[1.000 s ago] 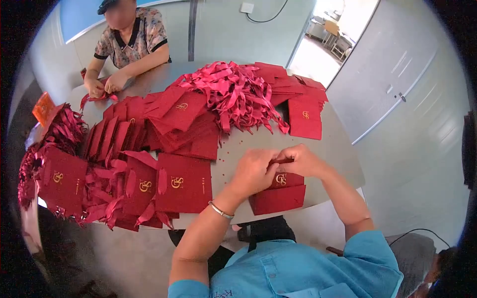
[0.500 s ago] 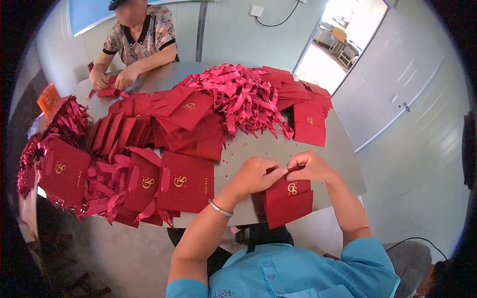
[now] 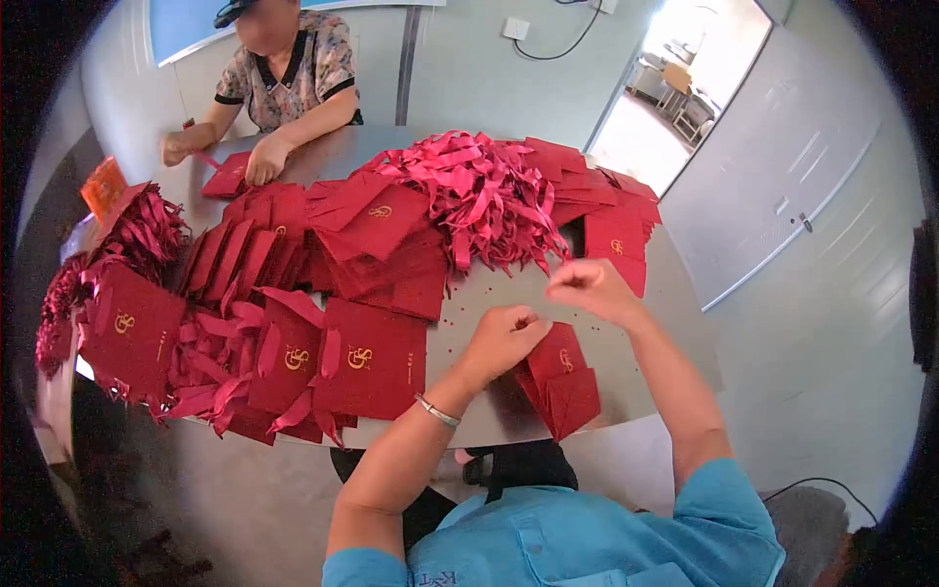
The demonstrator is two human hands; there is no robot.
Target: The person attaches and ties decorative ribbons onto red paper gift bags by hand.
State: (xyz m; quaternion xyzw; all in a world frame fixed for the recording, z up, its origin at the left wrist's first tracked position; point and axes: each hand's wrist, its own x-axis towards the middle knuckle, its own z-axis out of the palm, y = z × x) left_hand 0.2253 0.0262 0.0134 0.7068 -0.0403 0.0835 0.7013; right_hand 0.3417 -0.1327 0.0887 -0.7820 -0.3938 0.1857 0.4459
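Observation:
A dark red paper bag [image 3: 559,377] with a gold logo stands tilted on the table in front of me, its lower part folded. My left hand [image 3: 504,344] is closed at the bag's upper left edge, thumb and fingers pinched on it. Above the bag, my right hand [image 3: 594,291] is raised with its fingers curled together; whatever is in them, if anything, is too small to make out. Its fingertips are close to the loose end of a pile of pink-red ribbons [image 3: 489,196].
Stacks of red bags [image 3: 377,259] and ribboned bags [image 3: 372,357] cover the left of the grey table [image 3: 489,298]. More bags [image 3: 614,245] lie at the far right. Across the table, a co-worker [image 3: 293,78] handles another red bag [image 3: 228,176]. An orange packet [image 3: 103,189] stands at the left edge.
My right hand has left the bag's top and moved up toward the ribbons. The bag has tilted and turned slightly. The co-worker's hands have moved apart.

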